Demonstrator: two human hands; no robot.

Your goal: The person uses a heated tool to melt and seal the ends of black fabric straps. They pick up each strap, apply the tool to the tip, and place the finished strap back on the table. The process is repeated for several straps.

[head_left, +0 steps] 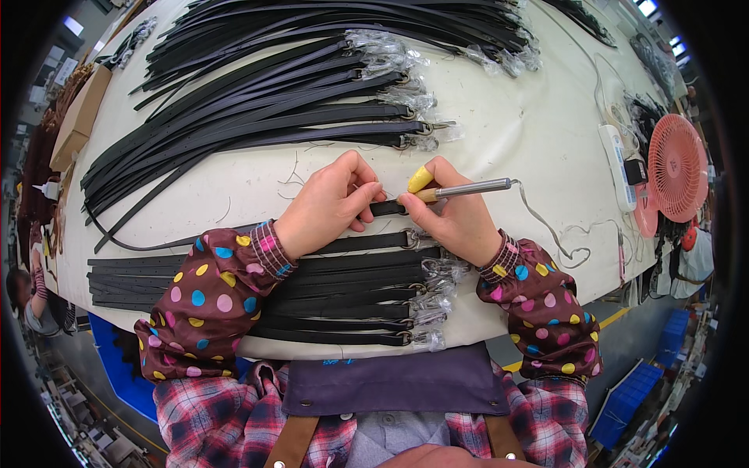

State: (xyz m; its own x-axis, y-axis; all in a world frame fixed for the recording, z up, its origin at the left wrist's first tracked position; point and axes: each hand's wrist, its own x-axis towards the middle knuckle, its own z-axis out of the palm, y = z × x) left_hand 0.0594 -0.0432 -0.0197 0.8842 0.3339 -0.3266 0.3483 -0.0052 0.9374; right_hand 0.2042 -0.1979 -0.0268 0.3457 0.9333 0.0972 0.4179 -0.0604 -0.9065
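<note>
A black strap (387,208) lies between my hands, its end near my right thumb. My left hand (334,195) is closed around this strap with curled fingers, thumb and forefinger pinched together just above it. My right hand (459,210) grips a corded pen-shaped tool (476,188) with a metal barrel, lying aslant between thumb and forefinger. The tool's tip is hidden by the fingers. A yellow cover (420,179) wraps one right fingertip. Below my hands lies a row of black straps (343,296), with metal rings and clear plastic wrapping at their right ends.
Beyond my hands, a bundle of black straps (257,129) and a farther pile (312,31) lie on the white table (515,148). At right stand a white power strip (616,168) and a pink fan (677,168). A cardboard box (80,117) stands far left.
</note>
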